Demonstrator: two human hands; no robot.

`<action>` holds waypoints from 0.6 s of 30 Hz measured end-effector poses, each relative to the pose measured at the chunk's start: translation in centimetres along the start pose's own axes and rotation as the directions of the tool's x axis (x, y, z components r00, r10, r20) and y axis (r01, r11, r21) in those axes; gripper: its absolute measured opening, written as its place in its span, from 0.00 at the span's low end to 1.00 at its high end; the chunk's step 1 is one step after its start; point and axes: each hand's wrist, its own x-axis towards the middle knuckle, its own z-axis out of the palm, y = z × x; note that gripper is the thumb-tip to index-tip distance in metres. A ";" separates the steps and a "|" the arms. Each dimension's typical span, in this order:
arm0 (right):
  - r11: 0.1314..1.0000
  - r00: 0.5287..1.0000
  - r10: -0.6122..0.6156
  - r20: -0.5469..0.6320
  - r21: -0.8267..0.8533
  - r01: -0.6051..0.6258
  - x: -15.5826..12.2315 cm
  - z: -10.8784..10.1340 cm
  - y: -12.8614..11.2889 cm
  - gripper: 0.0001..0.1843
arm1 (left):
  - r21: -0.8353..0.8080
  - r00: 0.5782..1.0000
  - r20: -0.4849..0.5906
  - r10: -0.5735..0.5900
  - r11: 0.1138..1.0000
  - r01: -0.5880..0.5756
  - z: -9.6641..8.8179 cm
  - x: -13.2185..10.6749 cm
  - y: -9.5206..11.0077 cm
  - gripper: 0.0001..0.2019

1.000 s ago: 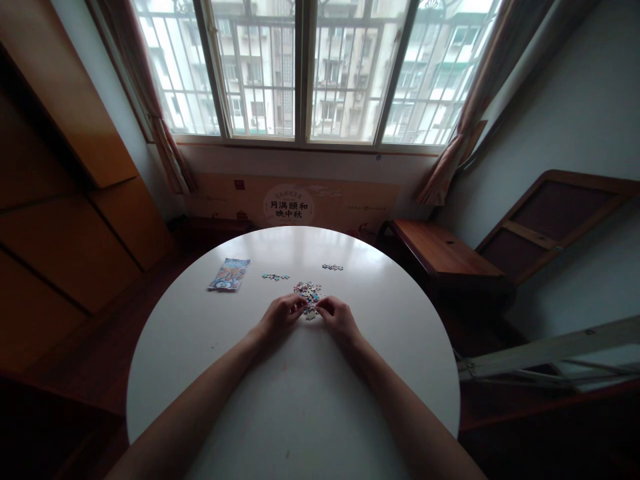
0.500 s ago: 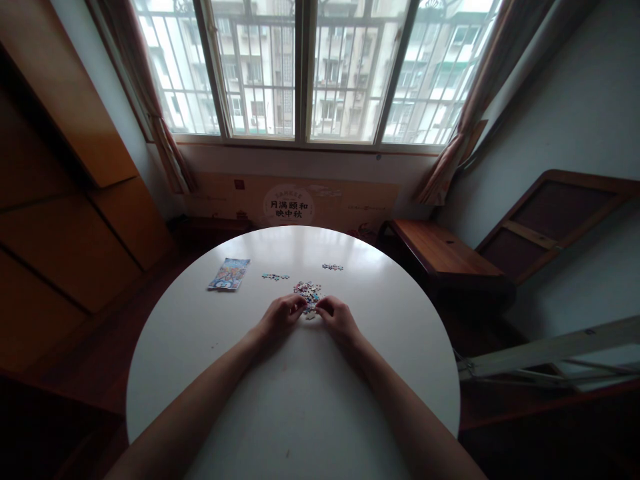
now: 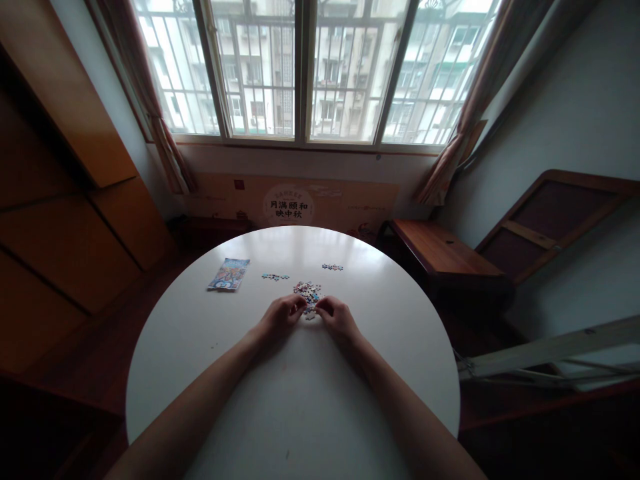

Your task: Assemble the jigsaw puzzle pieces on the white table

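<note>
A small heap of jigsaw puzzle pieces (image 3: 309, 291) lies on the round white table (image 3: 290, 400). My left hand (image 3: 286, 312) is at the heap's near left side, its fingers bent and pinched together at the edge. Opposite it, my right hand (image 3: 338, 316) has its thumb and fingers closed at the near right edge. Whatever is between the fingertips of either hand is too small to make out. Beyond the heap sit two short joined strips of pieces, a left strip (image 3: 275, 277) and a right strip (image 3: 333, 267).
A colourful printed packet (image 3: 229, 275) lies at the table's left. Tiny specks are near my left forearm. Past the table's right edge stands a low wooden bench (image 3: 450, 247); orange-brown cabinets (image 3: 65, 247) line the left wall. A barred window (image 3: 300, 73) is ahead.
</note>
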 end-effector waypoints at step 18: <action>1.000 1.000 0.004 0.017 -0.016 -0.004 0.0 0.0 -0.2 0.05 | -0.026 1.000 0.019 -0.012 1.000 0.012 -0.1 0.1 0.1 0.08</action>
